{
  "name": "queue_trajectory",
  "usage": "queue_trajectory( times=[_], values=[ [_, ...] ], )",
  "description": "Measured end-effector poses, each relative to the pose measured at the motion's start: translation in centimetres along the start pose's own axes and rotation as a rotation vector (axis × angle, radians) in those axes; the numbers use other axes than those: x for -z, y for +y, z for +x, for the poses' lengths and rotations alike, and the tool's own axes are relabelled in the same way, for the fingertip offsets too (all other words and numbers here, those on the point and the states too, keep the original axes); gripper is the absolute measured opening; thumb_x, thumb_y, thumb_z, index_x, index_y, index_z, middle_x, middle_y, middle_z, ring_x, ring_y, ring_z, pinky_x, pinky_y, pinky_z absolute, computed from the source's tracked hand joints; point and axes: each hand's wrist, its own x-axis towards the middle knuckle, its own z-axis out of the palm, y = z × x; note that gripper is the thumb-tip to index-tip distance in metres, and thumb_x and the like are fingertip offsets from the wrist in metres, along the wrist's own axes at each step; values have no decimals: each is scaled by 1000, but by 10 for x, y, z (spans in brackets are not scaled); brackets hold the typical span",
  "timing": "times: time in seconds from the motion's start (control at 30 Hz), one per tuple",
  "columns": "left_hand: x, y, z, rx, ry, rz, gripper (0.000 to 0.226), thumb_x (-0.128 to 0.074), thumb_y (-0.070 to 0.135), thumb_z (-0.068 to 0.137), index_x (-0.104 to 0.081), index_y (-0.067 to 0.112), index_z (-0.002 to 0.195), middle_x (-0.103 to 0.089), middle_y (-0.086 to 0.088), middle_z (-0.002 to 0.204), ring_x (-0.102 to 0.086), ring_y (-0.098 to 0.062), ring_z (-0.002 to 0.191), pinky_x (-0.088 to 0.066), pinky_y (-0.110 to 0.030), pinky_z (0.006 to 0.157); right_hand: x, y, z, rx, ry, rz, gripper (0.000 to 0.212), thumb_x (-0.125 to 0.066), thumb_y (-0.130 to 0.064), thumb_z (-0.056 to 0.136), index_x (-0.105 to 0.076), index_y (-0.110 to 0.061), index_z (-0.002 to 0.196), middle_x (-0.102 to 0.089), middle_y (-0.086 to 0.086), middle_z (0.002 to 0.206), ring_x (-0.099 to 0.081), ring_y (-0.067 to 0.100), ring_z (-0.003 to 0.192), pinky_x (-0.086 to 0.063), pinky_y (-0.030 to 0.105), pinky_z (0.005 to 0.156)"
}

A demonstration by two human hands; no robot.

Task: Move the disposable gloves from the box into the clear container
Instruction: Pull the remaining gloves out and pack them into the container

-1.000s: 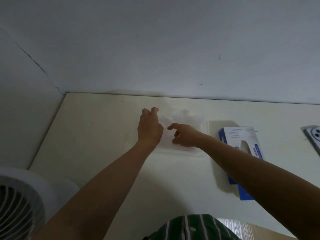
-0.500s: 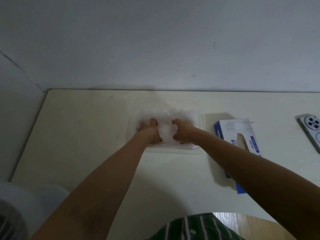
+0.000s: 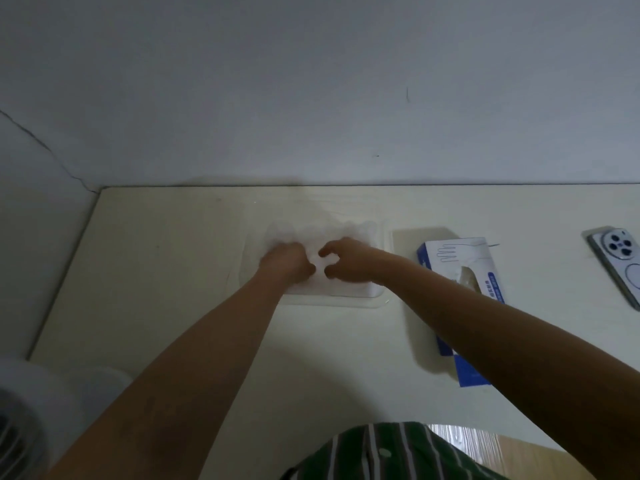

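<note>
Nearest is a striped shirt (image 3: 381,452), with one white fan (image 3: 20,410) at the lower left. Both forearms reach out across the pale counter (image 3: 166,271). One blue-and-white box (image 3: 460,292) lies flat to the right, its opening showing a little plastic inside.

Just left of the box stands one clear container (image 3: 346,300), and both hands are inside it on the disposable gloves (image 3: 322,233), which fill it as a cloudy white heap that can't be counted singly. The left hand (image 3: 289,263) sits knuckles-up on the heap with its fingers tucked out of sight, so I cannot tell whether it grips or only presses. The right hand (image 3: 346,263) has thumb and forefinger curled round a fold of glove.

The step looks like packing the heap down. It is best done by pressing evenly toward the corners and keeping loose edges inside the rim.

Farther right lies one phone (image 3: 620,261), and beyond everything is the grey wall (image 3: 311,98).
</note>
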Motion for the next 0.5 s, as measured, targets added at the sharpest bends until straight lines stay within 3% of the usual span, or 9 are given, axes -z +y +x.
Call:
queue_trajectory(
  times=[0.13, 0.2, 0.27, 0.37, 0.5],
  values=[
    [13, 22, -26, 16, 381, -88, 31, -53, 28, 91, -57, 14, 118, -64, -7, 112, -60, -28, 103, -39, -29, 73, 33, 9, -22, 185, 332, 127, 27, -57, -13, 91, -67, -17, 116, -65, 1, 112, -63, 15, 98, -51, 29, 89],
    [19, 41, -39, -35, 509, -157, 24, -52, 28, 91, -56, 16, 111, -65, -4, 100, -61, -26, 94, -39, -29, 69, 50, 24, -35, 199, 459, 199, 20, -56, -12, 90, -71, -18, 102, -68, -3, 95, -67, 15, 82, -53, 26, 77],
    [21, 67, -51, -113, 600, -238, 17, -52, 29, 92, -57, 18, 104, -65, -2, 91, -62, -24, 86, -41, -29, 67, 64, 48, -50, 166, 543, 189, 17, -56, -14, 90, -71, -20, 95, -69, -4, 90, -66, 16, 77, -52, 25, 75],
    [15, 109, -61, -287, 575, -345, 9, -55, 28, 90, -60, 21, 92, -66, 2, 84, -61, -21, 80, -46, -29, 68, 73, 88, -68, 67, 525, 133, 18, -55, -14, 90, -72, -17, 95, -67, -5, 86, -62, 13, 77, -53, 28, 78],
    [-11, 165, -72, -530, 371, -449, 3, -57, 23, 89, -60, 23, 90, -58, 9, 70, -54, -11, 64, -39, -25, 63, 65, 146, -89, -139, 431, -2, 18, -56, -18, 89, -72, -12, 94, -71, 3, 89, -66, 17, 79, -57, 36, 81]
  ],
)
